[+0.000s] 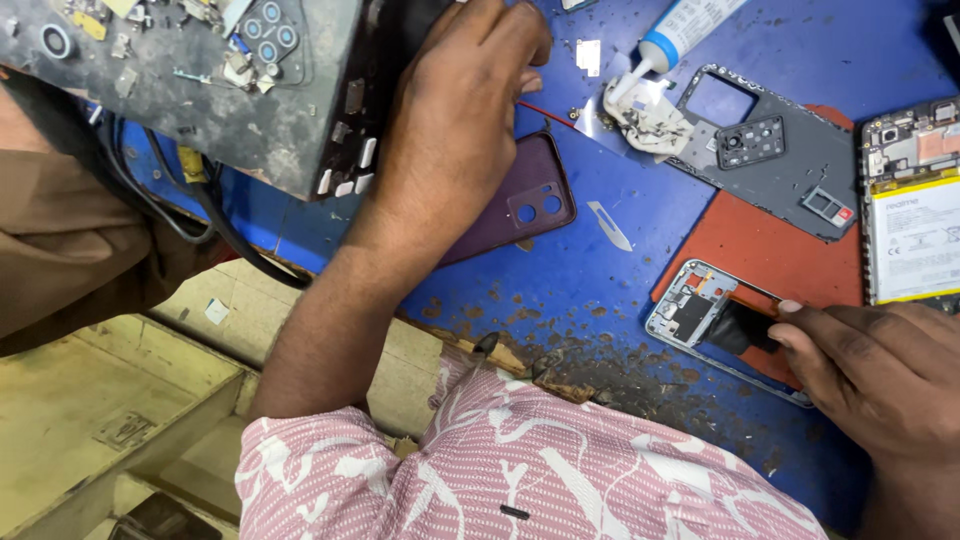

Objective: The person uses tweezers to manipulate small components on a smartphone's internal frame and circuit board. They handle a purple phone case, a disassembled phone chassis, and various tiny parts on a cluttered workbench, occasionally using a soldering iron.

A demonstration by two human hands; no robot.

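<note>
Head view: right hand (880, 375) fingers pinch a metal phone frame (700, 305); left hand (455, 120) fingers curled, grip unclear

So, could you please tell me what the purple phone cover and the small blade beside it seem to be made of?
The purple phone cover looks like smooth plastic with a dull satin sheen, though coated glass is possible. The small blade looks like bare polished metal: thin, silvery and bright against the blue mat.

Phone repair workshop. Evidence: worn blue work mat (620, 270) carrying a grey phone frame (790, 165), an opened phone with exposed battery (915, 215), a purple back cover (525, 200), a scalpel blade (608, 224) and an adhesive tube (680, 28).
</note>
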